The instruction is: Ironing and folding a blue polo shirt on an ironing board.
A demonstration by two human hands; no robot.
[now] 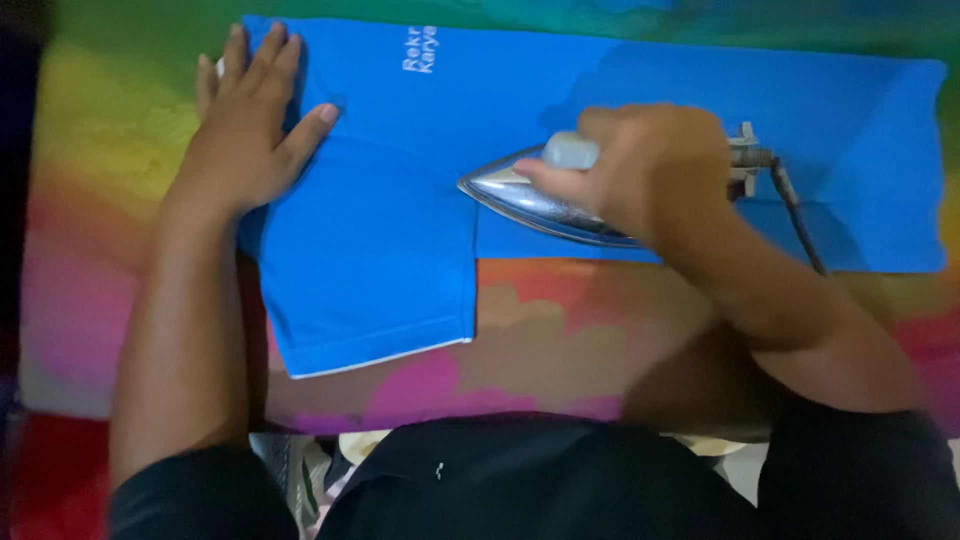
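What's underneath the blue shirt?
A rainbow-coloured cloth shows around the blue shirt. What lies below that cloth is covered.

You see a dim, soft picture: your right hand [660,170] is motion-blurred, the iron [540,195] gives glare (small), and the left edge goes dark.

**Rainbow cloth and dark clothing**

A cloth cover [100,130] in blurred bands of green, yellow, orange, pink and red spreads across the work surface. At the bottom edge, a black garment [540,480] fills the foreground, with pale, indistinct items [310,470] just beneath the cover's edge.
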